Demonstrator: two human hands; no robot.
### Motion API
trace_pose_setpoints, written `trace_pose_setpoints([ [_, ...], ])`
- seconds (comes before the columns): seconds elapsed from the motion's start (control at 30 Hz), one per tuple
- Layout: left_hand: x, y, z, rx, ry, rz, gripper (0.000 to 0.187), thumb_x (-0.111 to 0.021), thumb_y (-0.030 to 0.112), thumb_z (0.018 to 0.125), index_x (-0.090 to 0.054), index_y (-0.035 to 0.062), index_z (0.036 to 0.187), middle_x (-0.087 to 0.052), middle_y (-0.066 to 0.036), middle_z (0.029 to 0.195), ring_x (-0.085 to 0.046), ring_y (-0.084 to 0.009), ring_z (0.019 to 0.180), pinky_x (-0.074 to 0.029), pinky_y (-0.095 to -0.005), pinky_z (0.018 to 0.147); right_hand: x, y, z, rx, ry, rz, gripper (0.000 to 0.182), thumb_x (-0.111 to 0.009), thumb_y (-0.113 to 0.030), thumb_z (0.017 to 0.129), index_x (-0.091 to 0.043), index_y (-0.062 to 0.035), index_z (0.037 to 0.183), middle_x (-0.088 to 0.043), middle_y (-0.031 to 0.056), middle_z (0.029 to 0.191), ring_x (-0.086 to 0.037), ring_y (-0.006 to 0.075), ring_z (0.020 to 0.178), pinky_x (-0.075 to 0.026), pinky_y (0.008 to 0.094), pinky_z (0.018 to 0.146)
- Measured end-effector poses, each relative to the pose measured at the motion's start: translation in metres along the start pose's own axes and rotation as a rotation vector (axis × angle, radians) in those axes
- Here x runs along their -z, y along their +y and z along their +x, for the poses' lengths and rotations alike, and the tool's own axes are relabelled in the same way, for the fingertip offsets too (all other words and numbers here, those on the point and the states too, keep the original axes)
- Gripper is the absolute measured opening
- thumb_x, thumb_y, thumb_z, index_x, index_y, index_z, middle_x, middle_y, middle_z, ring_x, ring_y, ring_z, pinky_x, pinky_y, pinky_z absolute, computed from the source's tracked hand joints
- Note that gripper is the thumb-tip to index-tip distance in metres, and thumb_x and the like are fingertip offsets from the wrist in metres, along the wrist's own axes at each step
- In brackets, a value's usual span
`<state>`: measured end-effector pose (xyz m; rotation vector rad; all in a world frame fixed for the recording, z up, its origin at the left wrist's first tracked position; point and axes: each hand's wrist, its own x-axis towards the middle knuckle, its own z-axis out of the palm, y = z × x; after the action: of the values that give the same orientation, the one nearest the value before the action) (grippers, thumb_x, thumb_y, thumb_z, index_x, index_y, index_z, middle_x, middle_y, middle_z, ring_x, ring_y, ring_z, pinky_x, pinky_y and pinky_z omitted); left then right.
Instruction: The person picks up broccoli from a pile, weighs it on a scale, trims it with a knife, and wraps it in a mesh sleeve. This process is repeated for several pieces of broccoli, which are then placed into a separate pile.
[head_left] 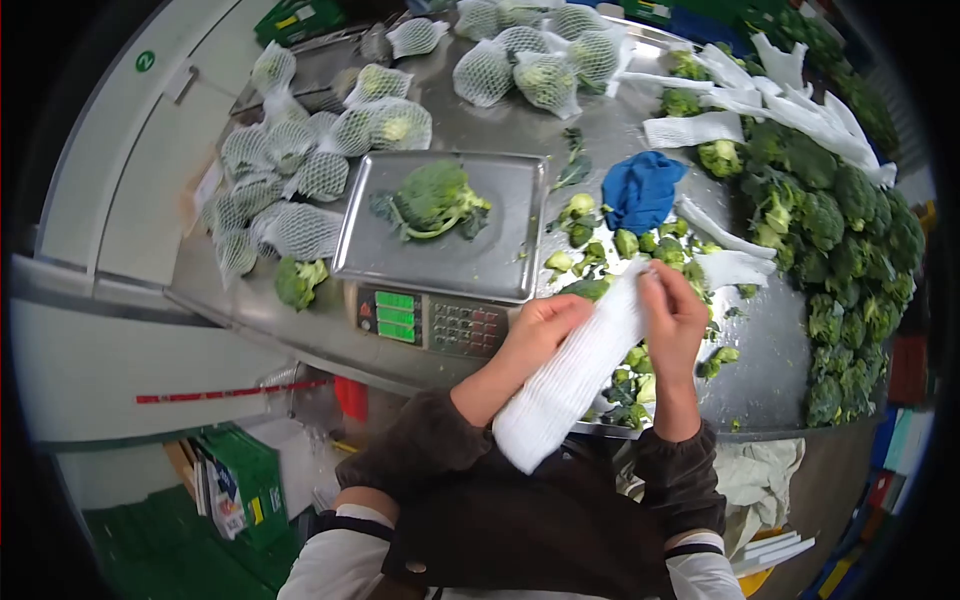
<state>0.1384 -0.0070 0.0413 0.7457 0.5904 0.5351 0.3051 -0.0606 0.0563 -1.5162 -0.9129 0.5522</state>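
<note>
A flat white mesh sleeve point(575, 375) hangs between my two hands, in front of the scale. My left hand point(545, 335) pinches its left edge, fingers closed. With closed fingers my right hand point(672, 305) grips the sleeve near its upper end. A broccoli head point(435, 200) with leaves lies on the metal pan of the scale point(370, 245), whose green display is lit. Cut stalk pieces and leaves point(640, 245) lie right of the scale, partly behind my hands. Another broccoli head point(298, 282) rests at the table's front edge, left of the scale.
Netted broccoli heads point(290, 150) lie at the left, more point(545, 60) at the back. A large heap of bare broccoli point(830, 230) fills the right side. White sleeves point(790, 110) lie at the back right, near a blue cloth point(643, 190). Green crates point(245, 475) stand below left.
</note>
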Motion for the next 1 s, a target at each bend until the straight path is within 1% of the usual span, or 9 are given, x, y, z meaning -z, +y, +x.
trace_pose_setpoints([
  [0.13, 0.036, -0.035, 0.015, -0.198, 0.084, 0.113, 0.033, -0.05, 0.021, 0.094, -0.052, -0.0026, 0.117, -0.059, -0.01, 0.109, -0.055, -0.0118, 0.101, -0.045, -0.0261, 0.087, -0.029, 0.019, -0.001, -0.355, -0.085, 0.309, 0.021, -0.061, -0.012, 0.086, -0.065, 0.0047, 0.099, -0.065, 0.0039, 0.086, -0.055, 0.0061, 0.072, -0.045, 0.021, 0.066],
  [0.2, 0.018, -0.023, 0.003, -0.254, 0.145, 0.087, 0.038, -0.053, 0.018, 0.093, -0.044, -0.0012, 0.124, -0.057, -0.007, 0.109, -0.053, -0.0122, 0.1, -0.042, -0.0266, 0.089, -0.059, 0.033, -0.016, 0.093, -0.226, 0.033, 0.017, -0.062, -0.006, 0.082, -0.067, -0.0035, 0.098, -0.063, 0.0068, 0.093, -0.057, 0.0127, 0.085, -0.045, 0.0241, 0.073],
  [0.33, 0.028, -0.017, -0.011, -0.336, 0.283, 0.043, 0.022, -0.057, 0.012, 0.089, -0.055, -0.0006, 0.107, -0.06, -0.003, 0.098, -0.055, -0.0093, 0.089, -0.043, -0.0248, 0.082, -0.085, 0.023, -0.02, 0.345, -0.057, -0.226, 0.018, -0.056, -0.006, 0.086, -0.064, -0.0031, 0.102, -0.06, 0.0052, 0.086, -0.056, 0.0121, 0.08, -0.044, 0.0236, 0.071],
  [0.43, 0.045, -0.001, -0.027, -0.391, 0.283, 0.025, 0.009, -0.056, 0.003, 0.083, -0.059, 0.0, 0.091, -0.061, -0.004, 0.088, -0.056, -0.0102, 0.085, -0.044, -0.0249, 0.079, -0.089, 0.025, -0.012, -0.409, -0.03, 0.58, 0.015, -0.053, -0.015, 0.091, -0.061, -0.003, 0.094, -0.06, -0.0002, 0.079, -0.053, 0.0059, 0.066, -0.042, 0.0193, 0.061],
  [0.53, 0.071, 0.02, -0.035, -0.412, 0.242, -0.255, 0.006, -0.048, -0.003, 0.07, -0.05, 0.0021, 0.068, -0.057, -0.009, 0.074, -0.057, -0.0208, 0.073, -0.047, -0.0319, 0.073, -0.095, 0.013, -0.02, -0.294, -0.265, 0.242, 0.015, -0.053, -0.016, 0.09, -0.06, -0.0032, 0.093, -0.061, 0.0005, 0.081, -0.054, 0.0062, 0.066, -0.044, 0.0198, 0.061],
  [0.57, 0.082, 0.031, -0.038, -0.375, 0.22, -0.315, 0.004, -0.047, -0.001, 0.068, -0.049, 0.0024, 0.067, -0.056, -0.009, 0.073, -0.056, -0.0206, 0.073, -0.046, -0.0314, 0.072, -0.108, 0.023, -0.03, -0.583, -0.357, 0.828, 0.016, -0.053, -0.016, 0.091, -0.06, -0.0025, 0.094, -0.061, 0.001, 0.083, -0.055, 0.007, 0.069, -0.046, 0.0209, 0.063],
  [0.73, 0.144, 0.06, -0.061, -0.252, 0.146, -0.359, 0.004, -0.043, 0.002, 0.064, -0.046, 0.004, 0.064, -0.055, -0.009, 0.071, -0.055, -0.0181, 0.065, -0.046, -0.0295, 0.063, -0.139, 0.027, -0.058, -0.556, -0.619, 0.571, 0.024, -0.052, -0.018, 0.092, -0.056, -0.0011, 0.109, -0.06, 0.0019, 0.092, -0.057, 0.0083, 0.082, -0.046, 0.0239, 0.077],
  [0.93, 0.163, 0.118, -0.063, -0.216, 0.506, 0.355, 0.013, -0.059, 0.012, 0.079, -0.056, -0.0003, 0.083, -0.06, -0.009, 0.084, -0.055, -0.0121, 0.057, -0.044, -0.0235, 0.052, -0.146, 0.027, -0.033, -0.569, -0.604, 0.493, 0.026, -0.052, -0.016, 0.092, -0.053, 0.0016, 0.112, -0.06, 0.0072, 0.093, -0.06, 0.0123, 0.081, -0.049, 0.0243, 0.073],
  [1.0, 0.162, 0.137, -0.048, -0.469, 0.558, 0.913, 0.035, -0.065, 0.024, 0.08, -0.056, -0.0022, 0.101, -0.061, -0.014, 0.098, -0.062, -0.019, 0.073, -0.048, -0.0287, 0.066, -0.156, 0.025, -0.028, -0.64, -0.563, 0.517, 0.027, -0.051, -0.016, 0.092, -0.053, 0.0019, 0.112, -0.06, 0.0081, 0.093, -0.06, 0.0126, 0.079, -0.05, 0.0239, 0.07],
])
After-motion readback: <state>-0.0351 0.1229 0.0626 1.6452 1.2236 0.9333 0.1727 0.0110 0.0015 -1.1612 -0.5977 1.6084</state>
